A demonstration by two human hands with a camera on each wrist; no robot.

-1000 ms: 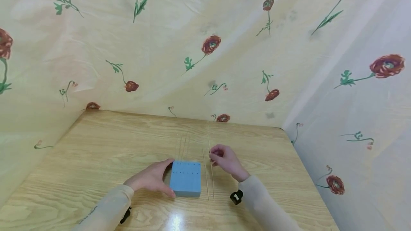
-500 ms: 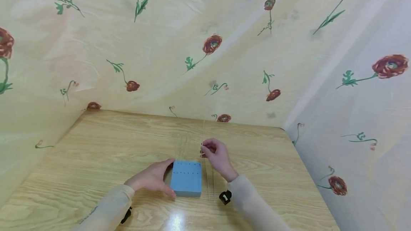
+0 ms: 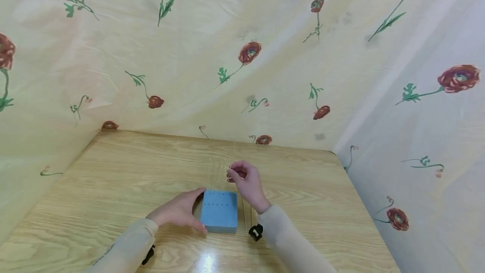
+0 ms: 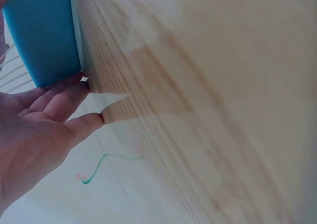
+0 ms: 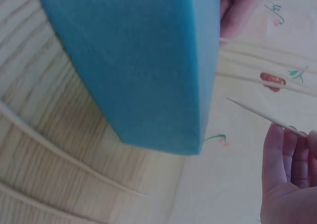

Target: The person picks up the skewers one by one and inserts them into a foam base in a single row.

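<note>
In the head view we saw one blue rectangular foam block [image 3: 219, 218] on the wood-grain surface [image 3: 125, 172], with two rows of small dark holes across its top; the front row seemed to have seven, but they were too tiny for a sure count. There were two hands: the left hand [image 3: 181, 210] grasped the block's side between thumb and fingers, and the right hand [image 3: 247, 184] pinched one thin pale wooden stick [image 3: 229, 170] above the block's far right corner.

In the left wrist view, the left fingers lay along the block's face. We judged this light bracing right: firm enough to stop sliding, without squeezing the foam out of shape.

In the right wrist view, the held stick's pointed tip was near the block but not touching it. For a clean entry, we thought, the tip needed to meet one hole squarely, with a straight, gentle push and a grip low on the shaft so it would not bend. We counted about four thin pale standing sticks [image 5: 247, 81] rising from the block, overlapping somewhat, and two thin pale loose sticks [image 5: 59, 154] lying beside it.
</note>
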